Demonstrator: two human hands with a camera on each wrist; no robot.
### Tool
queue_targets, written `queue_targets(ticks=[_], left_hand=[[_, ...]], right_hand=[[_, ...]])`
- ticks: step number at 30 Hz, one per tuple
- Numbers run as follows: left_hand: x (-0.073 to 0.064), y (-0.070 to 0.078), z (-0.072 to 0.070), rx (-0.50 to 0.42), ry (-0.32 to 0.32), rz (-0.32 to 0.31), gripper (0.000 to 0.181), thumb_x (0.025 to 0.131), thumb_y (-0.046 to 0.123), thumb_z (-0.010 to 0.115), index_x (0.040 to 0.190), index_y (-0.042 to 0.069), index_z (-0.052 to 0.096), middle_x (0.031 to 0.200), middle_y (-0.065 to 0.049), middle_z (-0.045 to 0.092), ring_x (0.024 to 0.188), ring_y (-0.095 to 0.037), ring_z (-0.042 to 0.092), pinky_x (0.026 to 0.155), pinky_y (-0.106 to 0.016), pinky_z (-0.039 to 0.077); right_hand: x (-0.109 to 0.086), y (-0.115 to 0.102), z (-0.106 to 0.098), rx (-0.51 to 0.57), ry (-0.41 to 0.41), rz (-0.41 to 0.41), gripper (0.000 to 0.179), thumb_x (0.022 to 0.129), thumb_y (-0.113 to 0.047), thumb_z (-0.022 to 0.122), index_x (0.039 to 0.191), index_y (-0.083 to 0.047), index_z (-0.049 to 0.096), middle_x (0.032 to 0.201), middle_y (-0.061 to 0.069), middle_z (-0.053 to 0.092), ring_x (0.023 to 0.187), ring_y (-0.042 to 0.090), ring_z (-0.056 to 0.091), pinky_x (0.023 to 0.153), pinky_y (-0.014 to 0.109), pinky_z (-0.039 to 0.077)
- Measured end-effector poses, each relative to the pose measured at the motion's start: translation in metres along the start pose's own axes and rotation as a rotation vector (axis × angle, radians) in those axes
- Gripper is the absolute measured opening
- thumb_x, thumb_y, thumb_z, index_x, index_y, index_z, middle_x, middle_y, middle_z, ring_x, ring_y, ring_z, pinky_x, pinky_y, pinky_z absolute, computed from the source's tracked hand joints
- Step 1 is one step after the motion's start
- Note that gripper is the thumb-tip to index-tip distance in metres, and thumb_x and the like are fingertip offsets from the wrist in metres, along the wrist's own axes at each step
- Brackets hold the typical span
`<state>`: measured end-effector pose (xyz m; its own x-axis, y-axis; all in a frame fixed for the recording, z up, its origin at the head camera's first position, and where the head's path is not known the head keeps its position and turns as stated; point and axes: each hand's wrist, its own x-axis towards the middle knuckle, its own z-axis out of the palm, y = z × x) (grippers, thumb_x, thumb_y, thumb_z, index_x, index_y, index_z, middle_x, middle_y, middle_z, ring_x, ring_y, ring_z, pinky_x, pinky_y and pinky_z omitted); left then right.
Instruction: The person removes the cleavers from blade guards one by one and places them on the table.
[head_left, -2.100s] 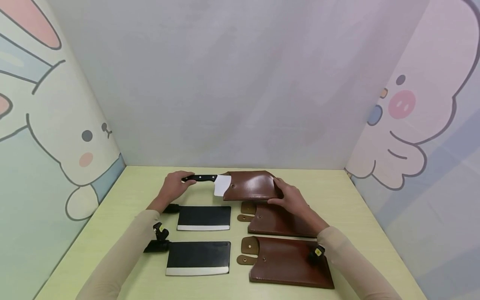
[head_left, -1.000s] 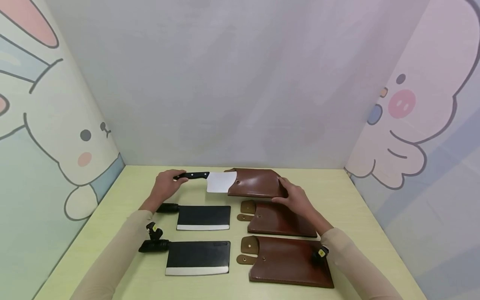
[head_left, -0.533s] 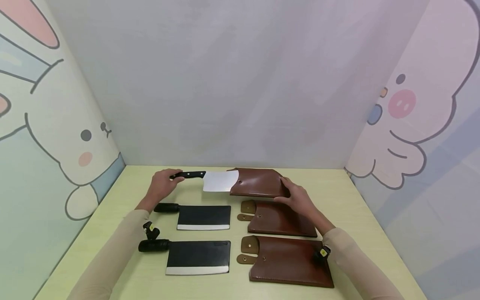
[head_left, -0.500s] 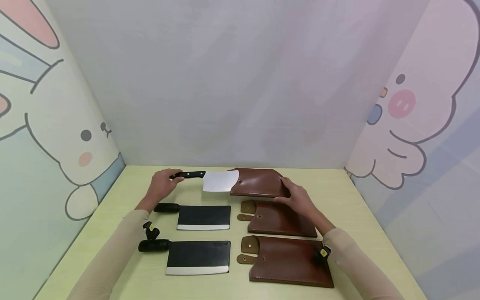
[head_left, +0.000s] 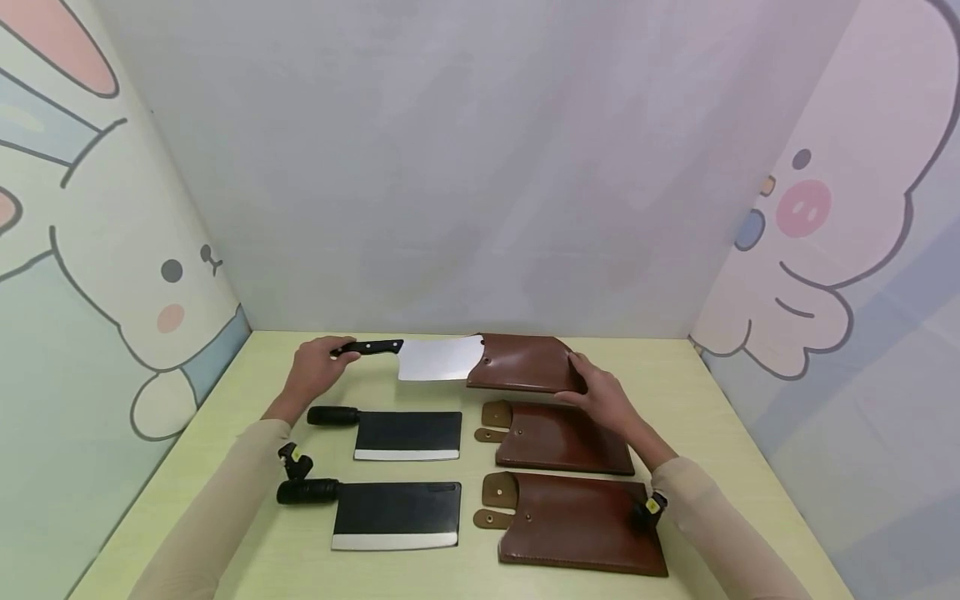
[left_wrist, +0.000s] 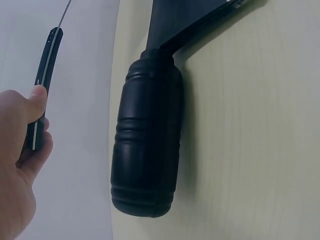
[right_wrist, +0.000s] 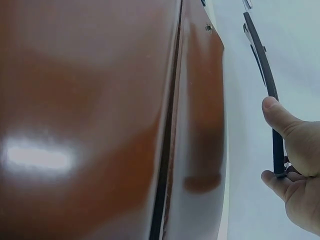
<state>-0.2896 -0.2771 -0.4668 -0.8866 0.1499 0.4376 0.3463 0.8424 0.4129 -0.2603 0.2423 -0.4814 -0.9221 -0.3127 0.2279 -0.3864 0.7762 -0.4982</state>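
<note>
My left hand (head_left: 313,369) pinches the end of the black riveted handle of a silver cleaver (head_left: 438,360) at the back of the table. The right part of its blade is hidden in the mouth of a brown leather sheath (head_left: 521,362). My right hand (head_left: 602,396) grips that sheath by its far right end, thumb on the near side. In the left wrist view, the left hand (left_wrist: 22,130) has thumb and fingers around the cleaver handle (left_wrist: 45,80). The right wrist view shows the right hand (right_wrist: 297,150) pinching the sheath (right_wrist: 270,80) edge-on.
Two black cleavers (head_left: 408,432) (head_left: 397,510) with black-covered handles lie on the pale table (head_left: 247,467), edges toward me. Right of them lie two more brown sheaths (head_left: 570,437) (head_left: 581,521), their strap tabs unfastened. Cartoon-printed walls (head_left: 135,250) flank a grey backdrop (head_left: 480,167).
The left hand has moved left with the silver cleaver, and much more of its blade shows outside the sheath. The right hand has shifted slightly right with the sheath.
</note>
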Motion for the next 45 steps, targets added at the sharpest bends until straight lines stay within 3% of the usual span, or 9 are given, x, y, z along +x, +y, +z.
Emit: queue_targets(ticks=[6, 16, 24, 45], left_hand=[[0.001, -0.006, -0.005, 0.022, -0.008, -0.02, 0.034, 0.096, 0.017, 0.074, 0.122, -0.004, 0.071, 0.114, -0.026, 0.072, 0.1, -0.043, 0.07, 0.084, -0.059, 0.053], [0.001, -0.015, -0.019, 0.025, 0.009, 0.005, 0.033, 0.095, 0.014, 0.074, 0.121, -0.007, 0.07, 0.117, -0.028, 0.071, 0.103, -0.046, 0.069, 0.085, -0.061, 0.053], [-0.001, -0.023, -0.021, 0.048, 0.017, 0.011, 0.033, 0.096, 0.015, 0.074, 0.121, -0.007, 0.07, 0.117, -0.029, 0.07, 0.103, -0.047, 0.068, 0.085, -0.061, 0.053], [-0.008, -0.035, -0.019, 0.038, -0.082, -0.034, 0.034, 0.096, 0.014, 0.073, 0.122, -0.007, 0.069, 0.115, -0.029, 0.07, 0.099, -0.045, 0.068, 0.082, -0.06, 0.051]], right_hand=[[-0.001, 0.004, -0.002, -0.011, 0.004, -0.011, 0.091, 0.089, -0.031, 0.081, 0.158, 0.002, 0.032, 0.156, 0.026, 0.041, 0.138, 0.046, 0.047, 0.105, 0.06, 0.046], [-0.001, 0.011, -0.008, -0.02, 0.003, -0.001, 0.091, 0.089, -0.031, 0.081, 0.158, 0.003, 0.031, 0.158, 0.027, 0.039, 0.139, 0.047, 0.045, 0.106, 0.061, 0.044], [-0.002, 0.018, -0.013, -0.023, -0.003, 0.023, 0.091, 0.09, -0.031, 0.08, 0.158, 0.004, 0.03, 0.159, 0.029, 0.035, 0.141, 0.049, 0.04, 0.109, 0.062, 0.041], [-0.004, 0.038, -0.013, -0.03, -0.036, 0.046, 0.089, 0.091, -0.029, 0.08, 0.157, 0.005, 0.031, 0.156, 0.029, 0.039, 0.138, 0.05, 0.044, 0.107, 0.063, 0.042]])
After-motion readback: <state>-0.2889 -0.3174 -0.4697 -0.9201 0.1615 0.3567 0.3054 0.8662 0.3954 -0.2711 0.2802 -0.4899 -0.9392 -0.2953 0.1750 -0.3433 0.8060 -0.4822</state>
